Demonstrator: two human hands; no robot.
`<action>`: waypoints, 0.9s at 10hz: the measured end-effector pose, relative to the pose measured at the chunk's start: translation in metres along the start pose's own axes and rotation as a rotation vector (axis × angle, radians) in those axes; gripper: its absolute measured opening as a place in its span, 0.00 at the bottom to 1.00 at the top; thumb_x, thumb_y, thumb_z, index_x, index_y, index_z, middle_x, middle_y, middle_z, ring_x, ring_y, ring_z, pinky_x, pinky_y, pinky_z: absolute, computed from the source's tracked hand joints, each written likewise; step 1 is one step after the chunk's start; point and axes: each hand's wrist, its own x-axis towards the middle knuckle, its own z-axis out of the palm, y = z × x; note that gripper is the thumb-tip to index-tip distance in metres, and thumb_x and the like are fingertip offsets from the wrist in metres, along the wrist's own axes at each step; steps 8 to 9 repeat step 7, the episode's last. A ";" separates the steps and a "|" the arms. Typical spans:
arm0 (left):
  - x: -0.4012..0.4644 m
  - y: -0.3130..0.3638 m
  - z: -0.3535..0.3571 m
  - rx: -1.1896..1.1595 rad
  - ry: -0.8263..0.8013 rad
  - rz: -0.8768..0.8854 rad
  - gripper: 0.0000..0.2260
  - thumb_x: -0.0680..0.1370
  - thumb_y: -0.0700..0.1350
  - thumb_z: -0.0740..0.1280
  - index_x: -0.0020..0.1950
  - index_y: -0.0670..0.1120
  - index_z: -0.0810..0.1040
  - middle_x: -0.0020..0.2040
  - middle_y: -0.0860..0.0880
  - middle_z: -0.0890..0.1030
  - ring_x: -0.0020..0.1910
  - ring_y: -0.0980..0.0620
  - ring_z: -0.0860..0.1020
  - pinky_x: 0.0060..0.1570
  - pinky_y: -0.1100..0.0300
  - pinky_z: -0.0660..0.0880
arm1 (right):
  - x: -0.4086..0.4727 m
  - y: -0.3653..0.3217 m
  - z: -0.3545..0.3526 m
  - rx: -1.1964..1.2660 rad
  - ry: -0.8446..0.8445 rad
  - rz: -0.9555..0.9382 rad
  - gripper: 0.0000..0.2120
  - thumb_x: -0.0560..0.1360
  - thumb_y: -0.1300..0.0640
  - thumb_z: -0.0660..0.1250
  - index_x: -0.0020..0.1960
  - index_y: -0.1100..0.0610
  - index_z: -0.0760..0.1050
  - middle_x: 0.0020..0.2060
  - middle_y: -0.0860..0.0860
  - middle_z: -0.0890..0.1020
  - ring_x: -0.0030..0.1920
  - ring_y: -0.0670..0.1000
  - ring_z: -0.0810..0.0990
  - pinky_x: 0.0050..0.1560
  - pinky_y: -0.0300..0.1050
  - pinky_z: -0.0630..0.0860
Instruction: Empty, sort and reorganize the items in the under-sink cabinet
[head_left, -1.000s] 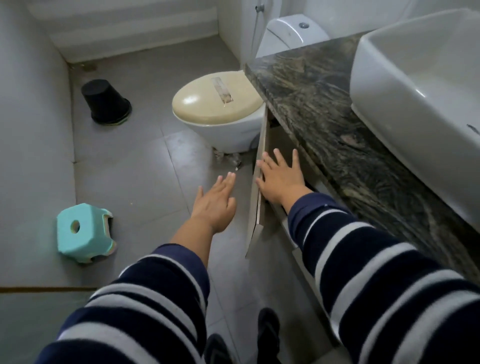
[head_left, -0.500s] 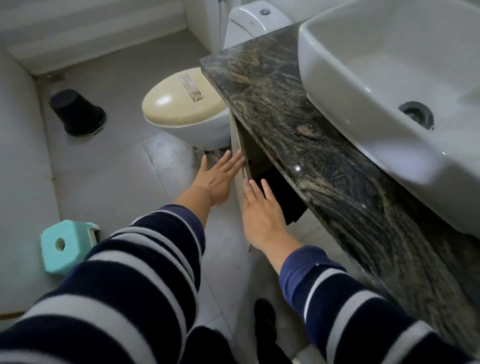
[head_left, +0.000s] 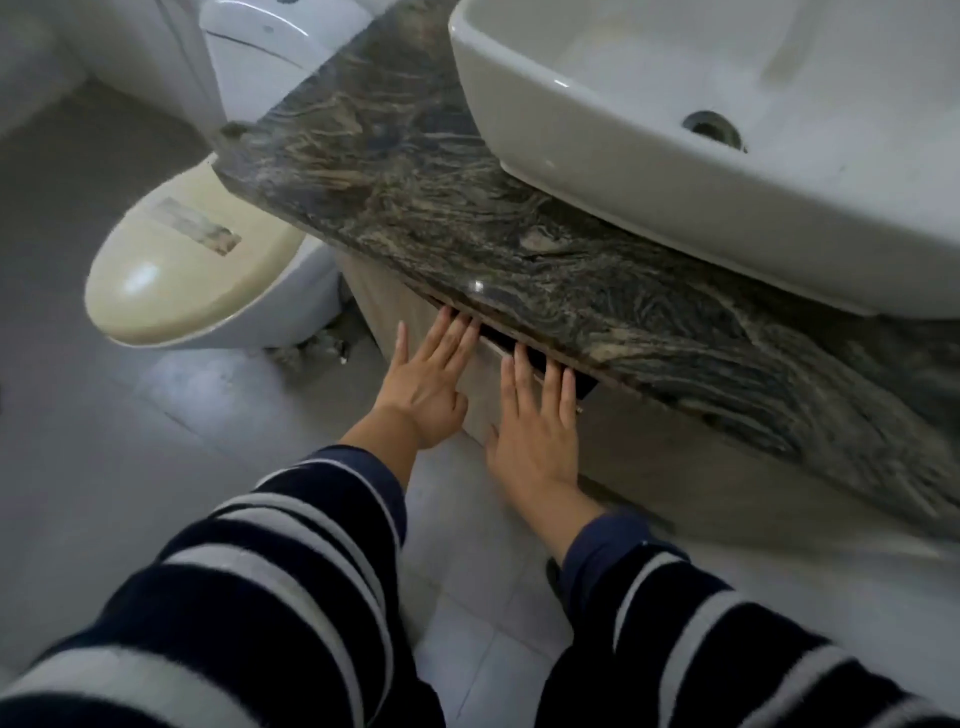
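Two hands flat on beige cabinet door beneath front edge of dark marble counter. Left hand spread, fingertips at dark gap under counter edge. Right hand spread too, fingers straight, nothing pinched. Door almost shut, top edge running along counter front, face turned toward tiled floor. White basin on counter's right; toilet just beside counter's left corner.

I see the under-sink cabinet directly beneath the dark marbled tabletop: pale wood-grain front, door nearly closed, a narrow dark gap remaining along its top edge.
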 end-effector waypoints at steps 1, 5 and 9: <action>0.003 -0.015 -0.002 0.054 -0.034 0.096 0.39 0.78 0.54 0.55 0.75 0.47 0.29 0.77 0.50 0.32 0.75 0.50 0.31 0.72 0.38 0.36 | -0.003 -0.030 0.000 0.078 -0.020 0.204 0.40 0.79 0.43 0.52 0.74 0.59 0.28 0.73 0.54 0.28 0.74 0.59 0.30 0.71 0.62 0.29; 0.040 -0.029 -0.014 0.303 -0.130 0.202 0.40 0.76 0.58 0.59 0.78 0.46 0.40 0.79 0.48 0.44 0.78 0.47 0.45 0.72 0.37 0.37 | 0.039 -0.004 -0.005 0.175 -0.301 0.329 0.41 0.75 0.45 0.60 0.77 0.55 0.38 0.78 0.50 0.46 0.77 0.55 0.47 0.74 0.57 0.38; 0.040 -0.042 -0.016 0.291 -0.069 0.356 0.38 0.77 0.52 0.60 0.78 0.47 0.39 0.79 0.48 0.42 0.78 0.46 0.46 0.73 0.37 0.38 | 0.024 -0.018 0.006 0.077 -0.034 0.312 0.38 0.75 0.53 0.60 0.78 0.56 0.43 0.77 0.52 0.51 0.76 0.56 0.47 0.72 0.63 0.34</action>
